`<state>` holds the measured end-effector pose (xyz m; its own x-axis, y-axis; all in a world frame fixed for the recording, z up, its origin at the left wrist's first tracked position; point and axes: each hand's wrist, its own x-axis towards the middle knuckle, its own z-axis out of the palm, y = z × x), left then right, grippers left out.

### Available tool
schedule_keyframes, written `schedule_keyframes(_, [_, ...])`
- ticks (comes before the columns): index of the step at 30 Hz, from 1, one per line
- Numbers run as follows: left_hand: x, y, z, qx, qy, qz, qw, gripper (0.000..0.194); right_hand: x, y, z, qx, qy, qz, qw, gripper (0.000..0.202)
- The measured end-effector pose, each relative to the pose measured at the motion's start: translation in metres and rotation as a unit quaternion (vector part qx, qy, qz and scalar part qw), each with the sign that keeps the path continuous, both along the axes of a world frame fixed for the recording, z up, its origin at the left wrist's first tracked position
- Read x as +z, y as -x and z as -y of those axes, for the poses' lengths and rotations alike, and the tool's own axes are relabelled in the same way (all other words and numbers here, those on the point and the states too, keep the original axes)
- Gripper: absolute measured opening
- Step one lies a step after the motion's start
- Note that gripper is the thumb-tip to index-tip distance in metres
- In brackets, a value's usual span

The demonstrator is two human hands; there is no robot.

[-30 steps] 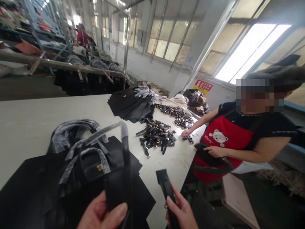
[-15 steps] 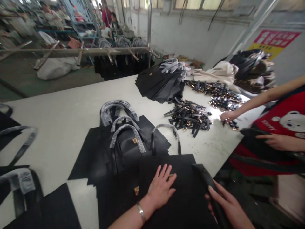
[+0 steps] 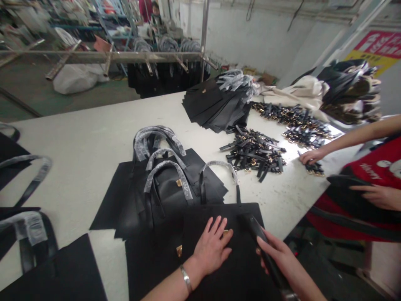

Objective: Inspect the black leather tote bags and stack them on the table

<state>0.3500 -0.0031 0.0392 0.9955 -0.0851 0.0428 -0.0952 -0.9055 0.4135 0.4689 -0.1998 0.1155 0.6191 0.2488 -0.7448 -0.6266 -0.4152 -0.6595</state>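
So the left hand (image 3: pixel 213 246) lay open, palm down, smack on top of this flat black leather-look handbag (image 3: pixel 239 269), while the right hand (image 3: pixel 282 253) gripped a long black stick-shaped tool (image 3: pixel 277 271) over its right side.

My left hand (image 3: pixel 210 250) wears no glove, just a shiny, silver-coloured bangle (image 3: pixel 186 279), a smooth curved band around the wrist (image 3: pixel 193 267). My right hand (image 3: pixel 278 256) is bare, and both forearms (image 3: pixel 169 288) show sleeveless.
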Motion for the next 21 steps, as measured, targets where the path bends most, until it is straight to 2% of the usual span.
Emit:
schedule_keyframes(4, [0.0, 0.0, 0.0, -0.003, 0.001, 0.004, 1.0, 0.052, -0.004, 0.005, -0.001, 0.011, 0.01, -0.002, 1.0, 0.082])
schedule_keyframes(9, [0.002, -0.003, 0.002, 0.004, -0.018, 0.006, 1.0, 0.053, 0.007, 0.001, -0.021, -0.029, -0.02, 0.121, 0.992, 0.093])
schedule_keyframes(12, [0.003, 0.002, 0.002, -0.001, -0.015, 0.019, 1.0, 0.049, 0.016, 0.007, -0.028, 0.018, -0.029, 0.115, 0.993, 0.095])
schedule_keyframes(16, [-0.002, 0.032, -0.005, -0.002, 0.008, 0.051, 0.999, 0.039, 0.016, 0.031, -0.039, 0.113, -0.056, 0.031, 0.992, 0.094])
schedule_keyframes(21, [-0.011, 0.076, -0.015, 0.023, -0.005, 0.062, 0.998, 0.035, -0.002, 0.06, -0.062, 0.173, -0.064, -0.007, 0.983, 0.091])
